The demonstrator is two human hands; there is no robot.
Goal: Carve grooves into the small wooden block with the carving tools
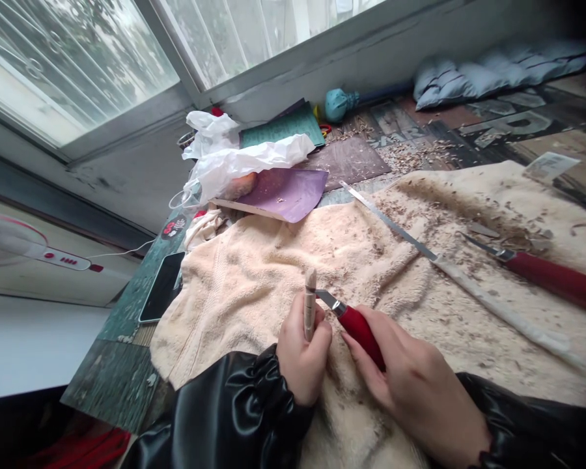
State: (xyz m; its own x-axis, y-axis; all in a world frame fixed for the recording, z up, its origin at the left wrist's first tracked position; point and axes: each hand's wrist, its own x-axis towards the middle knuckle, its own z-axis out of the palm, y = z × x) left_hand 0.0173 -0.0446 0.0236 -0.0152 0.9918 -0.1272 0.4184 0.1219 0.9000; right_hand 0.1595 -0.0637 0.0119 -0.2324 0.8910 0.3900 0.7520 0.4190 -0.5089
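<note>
Upright in my left hand (303,355) is a small carved wooden stick (310,306), gripped round its lower part with its rounded tip showing above the fingers. My right hand (410,378) is closed round the red handle of a carving knife (359,332). The short blade points left and meets the stick just below its tip; I cannot tell how deep it sits. Beneath both hands lies a cream towel (254,273), rumpled and strewn with wood shavings (498,212).
To the right lie a second red-handled knife (557,277) and a long thin blade with a wrapped handle (390,225). A phone (163,286) rests at the table's left edge. Behind are a purple sheet (293,192), a white plastic bag (254,156) and a blue cushion (498,75).
</note>
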